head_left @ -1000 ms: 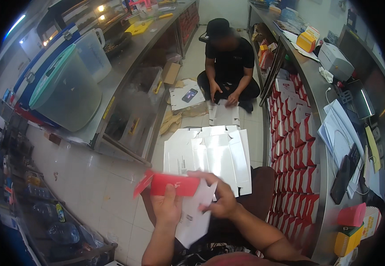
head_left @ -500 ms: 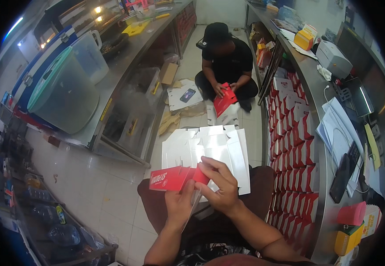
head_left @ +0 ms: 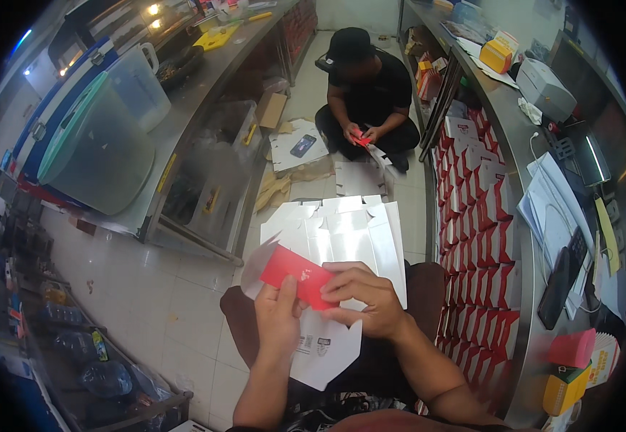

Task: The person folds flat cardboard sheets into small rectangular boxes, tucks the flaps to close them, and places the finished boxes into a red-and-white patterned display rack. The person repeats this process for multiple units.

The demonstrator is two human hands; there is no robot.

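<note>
**Both hands folding a red-and-white carton blank**

The left hand [head_left: 278,322] and right hand [head_left: 362,297] held one flat carton [head_left: 305,288] between them, just above the lap. The carton showed a red panel on top and a white flap hanging below toward the knees. The left hand's grip was pinching the red panel from beneath, thumb pressed up on its face. The right hand's grip was closed on the panel's right edge, fingers [head_left: 341,281] curled over the fold.

Just beyond the hands, a stack of white blanks [head_left: 341,230] lay fanned on the tiled floor [head_left: 147,288]. Rows of folded red-and-white cartons [head_left: 478,237] stood packed along the shelves to the right, under a long surface [head_left: 521,144] that carried papers and a printer [head_left: 547,90].

Farther back, another person [head_left: 367,86] in dark clothes sat on the floor, holding a small red piece [head_left: 359,138] in both hands. To the left a steel surface [head_left: 205,79] carried a large clear tub [head_left: 93,147] with a green lid and a pitcher [head_left: 143,86].
</note>
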